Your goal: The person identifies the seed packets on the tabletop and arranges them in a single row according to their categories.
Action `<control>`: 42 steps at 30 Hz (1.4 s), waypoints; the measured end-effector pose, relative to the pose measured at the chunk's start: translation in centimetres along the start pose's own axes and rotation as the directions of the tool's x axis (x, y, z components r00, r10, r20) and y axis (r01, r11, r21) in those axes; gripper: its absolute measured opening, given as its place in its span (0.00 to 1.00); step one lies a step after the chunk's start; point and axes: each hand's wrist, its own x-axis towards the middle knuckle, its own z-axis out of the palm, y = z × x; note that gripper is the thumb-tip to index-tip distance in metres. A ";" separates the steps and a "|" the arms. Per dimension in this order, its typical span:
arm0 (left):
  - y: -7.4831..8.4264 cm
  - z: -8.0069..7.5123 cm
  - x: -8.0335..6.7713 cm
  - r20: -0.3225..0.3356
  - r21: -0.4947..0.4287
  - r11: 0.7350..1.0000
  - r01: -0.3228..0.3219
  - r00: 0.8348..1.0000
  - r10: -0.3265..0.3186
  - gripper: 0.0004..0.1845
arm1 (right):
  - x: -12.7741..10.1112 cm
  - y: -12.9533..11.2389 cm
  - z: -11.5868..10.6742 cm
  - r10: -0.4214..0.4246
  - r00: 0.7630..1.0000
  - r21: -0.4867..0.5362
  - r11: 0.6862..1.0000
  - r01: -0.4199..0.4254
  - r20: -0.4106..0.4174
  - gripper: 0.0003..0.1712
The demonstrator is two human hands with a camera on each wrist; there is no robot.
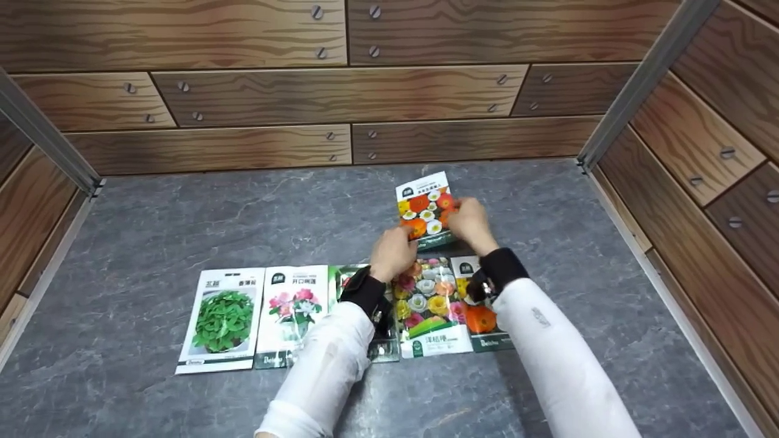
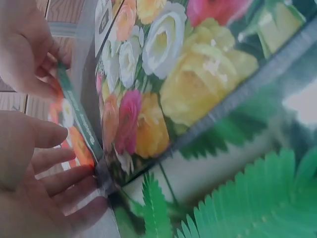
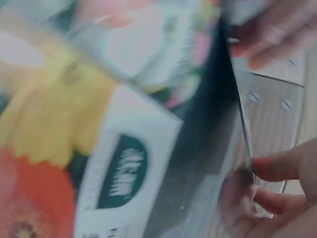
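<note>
I pinch the orange-flower seed packet [image 1: 426,210] with my left hand [image 1: 392,252] and right hand [image 1: 471,225] (five others lie on the surface [image 1: 152,219]).

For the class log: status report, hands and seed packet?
Left hand and right hand both grip the orange-flower seed packet. Packet row lies beneath the arms.

bare counter [image 1: 243,207] lies open left and behind; wood walls [image 1: 341,97] hem three sides, a packet row [image 1: 292,316] blocks the front.

herb seed packet [image 1: 222,320], pink-flower packet [image 1: 293,313], grey tabletop [image 1: 182,219], wood-print walls [image 1: 274,91]
</note>
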 end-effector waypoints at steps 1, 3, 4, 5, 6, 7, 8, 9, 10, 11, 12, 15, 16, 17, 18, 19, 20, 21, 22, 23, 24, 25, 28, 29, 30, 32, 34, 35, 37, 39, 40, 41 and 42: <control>-0.1 -0.1 -0.1 0.003 -0.006 1.000 0.001 1.000 -0.001 0.20 | 0.0 0.0 -0.2 0.009 1.000 0.071 0.997 -0.009 0.004 0.24; -0.2 -0.3 -0.2 0.006 -0.035 0.999 0.004 1.000 -0.004 0.21 | -0.2 -0.1 -0.8 0.016 0.999 0.185 0.982 -0.021 0.028 0.23; -0.2 -0.4 -0.3 -0.001 -0.054 0.999 0.004 1.000 -0.004 0.21 | -0.3 -0.1 -1.0 0.019 0.999 0.237 0.971 -0.029 0.046 0.23; -0.3 -0.5 -0.4 -0.018 -0.076 0.997 0.002 1.000 -0.003 0.21 | -0.5 -0.1 -1.3 0.020 0.998 0.281 0.959 -0.037 0.064 0.23; -0.3 -0.5 -0.5 -0.045 -0.107 0.994 -0.003 0.999 -0.002 0.22 | -0.8 0.0 -1.5 0.018 0.997 0.319 0.947 -0.041 0.076 0.23; -0.3 -0.6 -0.6 -0.070 -0.155 0.988 -0.005 0.998 -0.006 0.22 | -1.1 0.0 -1.8 0.016 0.996 0.356 0.933 -0.046 0.086 0.23; -0.3 -0.7 -0.9 -0.101 -0.210 0.978 -0.009 0.995 -0.013 0.22 | -1.5 0.2 -2.0 0.014 0.996 0.387 0.921 -0.049 0.093 0.24; -0.3 -0.8 -1.2 -0.134 -0.267 0.964 -0.012 0.991 -0.025 0.22 | -1.9 0.4 -2.2 0.011 0.995 0.417 0.907 -0.050 0.096 0.24; -0.2 -0.8 -1.6 -0.163 -0.326 0.945 -0.014 0.986 -0.041 0.23 | -2.4 0.6 -2.4 0.008 0.995 0.442 0.896 -0.050 0.097 0.24; -0.1 -0.8 -2.1 -0.189 -0.386 0.922 -0.018 0.980 -0.060 0.23 | -3.0 0.9 -2.6 0.000 0.996 0.453 0.891 -0.042 0.092 0.25; -0.1 -0.9 -2.6 -0.206 -0.447 0.894 -0.025 0.976 -0.076 0.24 | -3.6 1.1 -2.9 -0.010 0.996 0.466 0.884 -0.032 0.087 0.25; 0.3 -0.8 -4.5 -0.229 -0.586 0.809 -0.046 0.967 -0.112 0.24 | -5.3 1.7 -3.4 -0.047 0.996 0.507 0.862 -0.001 0.081 0.25; 0.4 -0.8 -5.1 -0.235 -0.616 0.785 -0.056 0.965 -0.116 0.24 | -5.9 1.8 -3.5 -0.063 0.995 0.516 0.856 0.012 0.081 0.24; 0.5 -0.8 -5.7 -0.239 -0.643 0.763 -0.066 0.964 -0.118 0.24 | -6.5 1.9 -3.7 -0.079 0.993 0.524 0.851 0.025 0.082 0.24; 0.7 -0.7 -6.3 -0.246 -0.663 0.745 -0.080 0.963 -0.115 0.23 | -7.1 2.0 -3.8 -0.093 0.992 0.534 0.845 0.034 0.085 0.24; 0.8 -0.7 -6.9 -0.251 -0.681 0.727 -0.089 0.961 -0.117 0.23 | -7.7 2.0 -3.9 -0.105 0.990 0.537 0.843 0.040 0.090 0.24; 1.0 -0.6 -7.4 -0.254 -0.697 0.711 -0.097 0.960 -0.117 0.23 | -8.3 2.0 -3.9 -0.115 0.989 0.532 0.845 0.050 0.090 0.24; 1.1 -0.6 -8.0 -0.256 -0.711 0.696 -0.101 0.959 -0.122 0.24 | -8.9 2.0 -4.0 -0.124 0.989 0.529 0.847 0.060 0.086 0.24; 1.3 -0.4 -8.4 -0.260 -0.721 0.685 -0.105 0.957 -0.126 0.24 | -9.4 2.1 -4.0 -0.132 0.988 0.524 0.849 0.071 0.080 0.24; 1.4 -0.3 -8.9 -0.265 -0.726 0.678 -0.112 0.956 -0.126 0.24 | -9.9 2.1 -4.1 -0.137 0.988 0.520 0.851 0.080 0.073 0.23; 1.5 -0.2 -9.3 -0.268 -0.731 0.672 -0.117 0.955 -0.126 0.24 | -10.4 2.2 -4.2 -0.144 0.987 0.520 0.850 0.090 0.064 0.23; 1.6 -0.1 -9.6 -0.270 -0.736 0.666 -0.122 0.955 -0.124 0.24 | -10.9 2.3 -4.2 -0.152 0.987 0.519 0.848 0.104 0.051 0.23; 1.9 0.5 -10.4 -0.271 -0.746 0.652 -0.137 0.956 -0.110 0.23 | -12.1 2.9 -4.6 -0.177 0.984 0.524 0.838 0.149 0.003 0.22; 1.9 0.7 -10.6 -0.270 -0.747 0.650 -0.142 0.957 -0.102 0.22 | -12.5 3.1 -4.7 -0.183 0.983 0.524 0.836 0.161 -0.011 0.21; 2.0 1.0 -10.6 -0.272 -0.748 0.647 -0.147 0.958 -0.096 0.21 | -12.8 3.4 -4.8 -0.189 0.982 0.525 0.833 0.174 -0.025 0.20; 2.1 1.6 -10.8 -0.274 -0.741 0.653 -0.156 0.958 -0.082 0.19 | -13.3 4.1 -5.0 -0.187 0.981 0.523 0.833 0.181 -0.043 0.18; 2.2 2.3 -11.0 -0.281 -0.719 0.673 -0.171 0.958 -0.057 0.19 | -13.6 4.7 -5.1 -0.172 0.984 0.521 0.836 0.171 -0.047 0.17; 2.3 2.7 -11.0 -0.281 -0.709 0.684 -0.172 0.958 -0.050 0.19 | -13.6 5.0 -5.1 -0.164 0.985 0.512 0.843 0.165 -0.046 0.17; 2.4 3.2 -11.3 -0.275 -0.692 0.701 -0.170 0.961 -0.038 0.19 | -13.7 5.4 -5.2 -0.147 0.988 0.502 0.852 0.149 -0.043 0.17; 2.5 3.6 -11.6 -0.261 -0.683 0.712 -0.164 0.965 -0.028 0.21 | -13.7 5.8 -5.3 -0.137 0.990 0.488 0.861 0.141 -0.044 0.17; 2.6 3.7 -11.7 -0.257 -0.680 0.715 -0.163 0.966 -0.024 0.21 | -13.7 6.0 -5.4 -0.134 0.990 0.483 0.865 0.139 -0.045 0.17; 2.7 3.9 -11.8 -0.251 -0.680 0.716 -0.157 0.968 -0.026 0.22 | -13.7 6.2 -5.5 -0.130 0.990 0.478 0.867 0.137 -0.048 0.17; 2.9 4.0 -11.9 -0.244 -0.677 0.720 -0.153 0.970 -0.024 0.23 | -13.7 6.4 -5.5 -0.126 0.991 0.477 0.868 0.134 -0.050 0.17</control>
